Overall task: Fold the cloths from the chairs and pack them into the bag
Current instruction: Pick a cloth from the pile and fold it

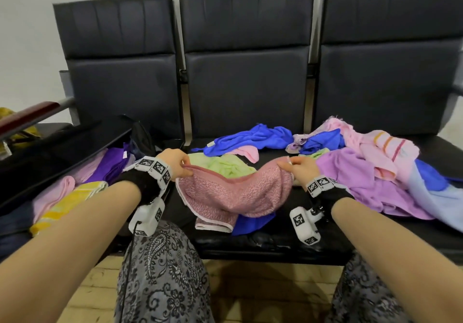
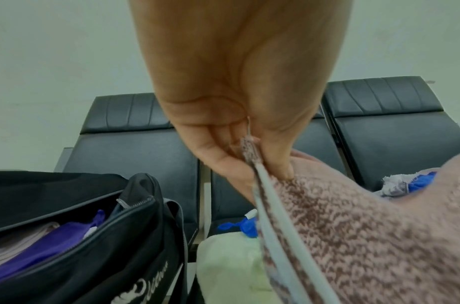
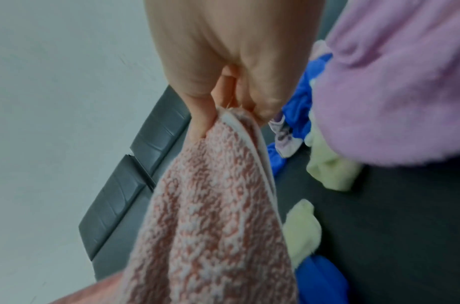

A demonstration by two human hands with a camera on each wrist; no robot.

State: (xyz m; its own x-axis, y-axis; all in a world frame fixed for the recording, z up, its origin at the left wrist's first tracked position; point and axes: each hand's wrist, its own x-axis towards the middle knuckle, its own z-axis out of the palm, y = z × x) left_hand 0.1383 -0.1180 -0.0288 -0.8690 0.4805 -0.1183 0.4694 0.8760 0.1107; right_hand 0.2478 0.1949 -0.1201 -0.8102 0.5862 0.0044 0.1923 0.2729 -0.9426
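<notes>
You have the mottled pink towel [image 1: 233, 192] up off the middle seat, one top corner in each hand. Your left hand [image 1: 175, 163] pinches its corner between thumb and curled fingers [image 2: 218, 164], and your right hand [image 1: 299, 166] does the same at the other corner, thumb pressed onto the hem. The top edge sags between them and the lower part still drags on the seat, over a blue cloth [image 1: 250, 222] and beside a pale green one [image 1: 220, 165].

This looks like the start of a fold: the towel is held but not yet stretched flat. Next you would likely draw your hands apart to tighten that top edge, then lay it down and bring the corners together so the hems meet squarely.

The black bag [image 1: 62, 147] stands open on the left seat, near your left hand, with folded purple, pink and yellow-striped cloths already inside. Many loose cloths remain on the middle and right seats, a lilac one [image 1: 363, 182] nearest your right hand, so the task seems well short of done.
</notes>
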